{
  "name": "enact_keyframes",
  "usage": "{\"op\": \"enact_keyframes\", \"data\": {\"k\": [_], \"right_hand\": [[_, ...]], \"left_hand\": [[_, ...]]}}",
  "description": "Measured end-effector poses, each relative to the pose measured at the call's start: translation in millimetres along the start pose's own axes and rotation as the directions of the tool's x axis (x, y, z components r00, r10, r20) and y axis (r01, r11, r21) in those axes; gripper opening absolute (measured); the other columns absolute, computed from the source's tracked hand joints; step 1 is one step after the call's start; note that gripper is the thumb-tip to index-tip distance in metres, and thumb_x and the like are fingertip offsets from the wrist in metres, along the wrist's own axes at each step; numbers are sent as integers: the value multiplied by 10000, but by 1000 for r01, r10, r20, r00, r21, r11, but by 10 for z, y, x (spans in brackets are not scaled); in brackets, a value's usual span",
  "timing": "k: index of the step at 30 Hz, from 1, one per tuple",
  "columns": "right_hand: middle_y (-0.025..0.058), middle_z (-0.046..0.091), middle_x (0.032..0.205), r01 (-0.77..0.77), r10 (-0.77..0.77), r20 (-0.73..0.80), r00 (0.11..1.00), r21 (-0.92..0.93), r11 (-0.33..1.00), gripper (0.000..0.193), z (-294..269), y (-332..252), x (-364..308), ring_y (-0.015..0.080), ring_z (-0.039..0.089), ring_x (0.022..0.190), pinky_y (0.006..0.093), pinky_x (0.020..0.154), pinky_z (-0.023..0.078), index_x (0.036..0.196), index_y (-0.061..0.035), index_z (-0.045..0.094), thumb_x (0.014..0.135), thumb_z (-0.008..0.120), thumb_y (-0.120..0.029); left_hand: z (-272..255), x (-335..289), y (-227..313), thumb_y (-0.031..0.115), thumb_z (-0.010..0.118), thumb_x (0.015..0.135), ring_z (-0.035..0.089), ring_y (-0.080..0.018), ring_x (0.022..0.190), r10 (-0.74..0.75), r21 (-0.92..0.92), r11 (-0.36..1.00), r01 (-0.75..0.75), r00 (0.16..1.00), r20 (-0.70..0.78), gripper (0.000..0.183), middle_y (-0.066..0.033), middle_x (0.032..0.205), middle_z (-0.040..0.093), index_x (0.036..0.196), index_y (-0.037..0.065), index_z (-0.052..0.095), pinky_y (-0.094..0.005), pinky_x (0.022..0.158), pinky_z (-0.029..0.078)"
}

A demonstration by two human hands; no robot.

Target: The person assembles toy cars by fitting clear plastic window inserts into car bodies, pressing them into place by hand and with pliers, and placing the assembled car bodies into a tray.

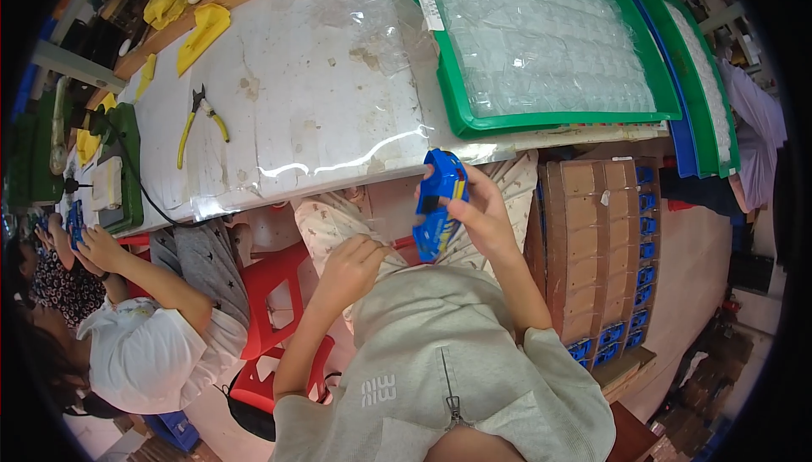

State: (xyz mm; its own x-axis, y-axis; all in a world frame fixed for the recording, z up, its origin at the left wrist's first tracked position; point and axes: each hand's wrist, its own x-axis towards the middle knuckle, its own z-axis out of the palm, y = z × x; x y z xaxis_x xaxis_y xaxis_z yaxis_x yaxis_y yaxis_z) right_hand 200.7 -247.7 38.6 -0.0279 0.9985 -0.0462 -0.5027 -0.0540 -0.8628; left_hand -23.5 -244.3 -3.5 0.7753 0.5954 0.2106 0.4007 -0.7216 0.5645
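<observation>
My right hand [484, 212] grips a blue toy car body [440, 208] with yellow markings, tilted up on end above my lap. Its window openings show as gaps in the shell. To the left of the car and apart from it is my left hand [351, 269], its fingers curled and pressed together. Whatever the left fingertips may hold is too small to tell.
Ahead stands a white worktable [296, 115] with yellow-handled nippers [199, 123]. A green tray [457, 111] holds clear plastic pieces. A compartmented cardboard box [579, 242] with blue car bodies stands at right. A co-worker [144, 352] sits left, beside a green machine [123, 149].
</observation>
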Motion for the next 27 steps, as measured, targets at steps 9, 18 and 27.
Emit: {"op": "enact_keyframes", "data": {"k": [9, 18, 27], "right_hand": [[207, 327, 1242, 680, -746, 158, 646, -562, 470, 658, 158, 544, 752, 329, 416, 1172, 425, 963, 376, 1029, -91, 265, 614, 771, -31], [319, 203, 1378, 580, -661, 112, 742, -601, 549, 837, 167, 994, 394, 409, 329, 1252, 443, 1015, 314, 1262, -1, 207, 653, 767, -124], [279, 193, 1418, 484, -592, 125, 796, -720, 498, 921, 141, 1020, 324, 404, 255, 1305, 439, 1056, 247, 1381, 41, 132, 695, 715, -152]], "left_hand": [[-658, 244, 176, -93, 641, 623, 561, -250, 798, -74, 173, 955, 239, 760, -646, 273, -76, 839, 602, 867, 28, 636, -327, 708, 452], [-405, 651, 247, -40, 621, 635, 551, -248, 880, -5, 84, 995, 57, 855, -519, 306, -75, 938, 601, 933, 26, 625, -365, 744, 460], [-211, 547, 140, 27, 597, 641, 543, -256, 970, 51, 239, 970, 38, 933, -357, 307, -80, 1013, 592, 948, 28, 602, -373, 800, 467]]}}
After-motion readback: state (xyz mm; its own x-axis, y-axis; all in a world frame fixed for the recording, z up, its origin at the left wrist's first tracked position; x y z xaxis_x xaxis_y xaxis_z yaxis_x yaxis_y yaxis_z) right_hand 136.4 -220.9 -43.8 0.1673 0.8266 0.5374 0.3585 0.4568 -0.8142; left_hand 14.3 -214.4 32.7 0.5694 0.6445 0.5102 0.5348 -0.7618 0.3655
